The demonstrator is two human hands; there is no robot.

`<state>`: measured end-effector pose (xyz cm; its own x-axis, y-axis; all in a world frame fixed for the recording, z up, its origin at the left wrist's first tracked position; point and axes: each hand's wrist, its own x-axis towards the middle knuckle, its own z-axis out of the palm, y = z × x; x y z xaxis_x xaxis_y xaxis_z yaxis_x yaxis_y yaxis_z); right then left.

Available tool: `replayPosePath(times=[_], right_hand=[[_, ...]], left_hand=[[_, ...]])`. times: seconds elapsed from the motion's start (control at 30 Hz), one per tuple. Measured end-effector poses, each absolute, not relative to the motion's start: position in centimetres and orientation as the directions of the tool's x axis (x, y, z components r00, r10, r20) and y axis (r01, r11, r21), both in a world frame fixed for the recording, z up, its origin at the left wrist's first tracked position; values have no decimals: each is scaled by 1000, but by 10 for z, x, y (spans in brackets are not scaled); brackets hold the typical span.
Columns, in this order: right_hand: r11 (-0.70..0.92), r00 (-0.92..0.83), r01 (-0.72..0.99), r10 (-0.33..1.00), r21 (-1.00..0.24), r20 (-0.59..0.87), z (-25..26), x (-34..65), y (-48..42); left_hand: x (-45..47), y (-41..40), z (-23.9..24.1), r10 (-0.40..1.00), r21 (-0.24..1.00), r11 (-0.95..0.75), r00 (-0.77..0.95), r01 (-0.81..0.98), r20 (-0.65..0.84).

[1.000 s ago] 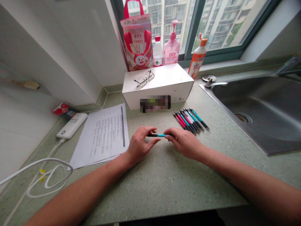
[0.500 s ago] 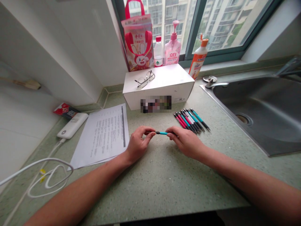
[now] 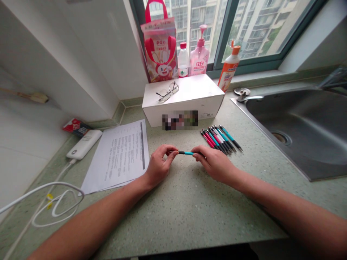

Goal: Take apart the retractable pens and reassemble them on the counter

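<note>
A teal pen (image 3: 188,153) with a black grip is held level above the green speckled counter (image 3: 189,216), between both hands. My left hand (image 3: 161,163) pinches its black end with thumb and fingertips. At the teal end, my right hand (image 3: 214,162) is closed on the pen, and its fingers hide that tip. Just behind my right hand lies a row of several pens (image 3: 218,139) in red, teal and white with black grips, side by side on the counter.
Beyond the pens stands a white box (image 3: 187,90) with glasses (image 3: 168,92) on top. Printed sheets (image 3: 116,159), a white power bank (image 3: 84,144) and its cable (image 3: 58,202) lie left. A steel sink (image 3: 298,130) is right. Bottles (image 3: 199,61) and a bag (image 3: 161,54) line the window.
More of the black grip shows by my left fingertips, which have shifted slightly left along the pen. Both hands otherwise keep their places, and the row of pens is unchanged.
</note>
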<state>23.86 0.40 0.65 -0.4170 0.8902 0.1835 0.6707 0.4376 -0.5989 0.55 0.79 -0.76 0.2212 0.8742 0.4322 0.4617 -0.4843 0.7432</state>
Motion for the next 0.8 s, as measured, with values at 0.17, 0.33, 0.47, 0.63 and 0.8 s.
replayPosePath(times=[0.17, 0.33, 0.47, 0.63, 0.8], right_hand=[[435, -413, 669, 892, -602, 185, 7, 238, 4], [425, -407, 679, 897, -599, 175, 8, 238, 4], [420, -405, 686, 899, -593, 168, 8, 238, 4], [410, -403, 684, 902, -603, 155, 9, 237, 4], [399, -397, 680, 906, -615, 149, 10, 237, 4]], left_hand=[[5, 8, -8, 888, 753, -459, 204, 472, 413], [5, 8, -7, 872, 729, -487, 219, 482, 438], [5, 8, -7, 885, 742, -464, 213, 483, 415], [6, 9, -6, 911, 774, -411, 182, 482, 370], [5, 9, -6, 913, 780, -407, 181, 476, 367]])
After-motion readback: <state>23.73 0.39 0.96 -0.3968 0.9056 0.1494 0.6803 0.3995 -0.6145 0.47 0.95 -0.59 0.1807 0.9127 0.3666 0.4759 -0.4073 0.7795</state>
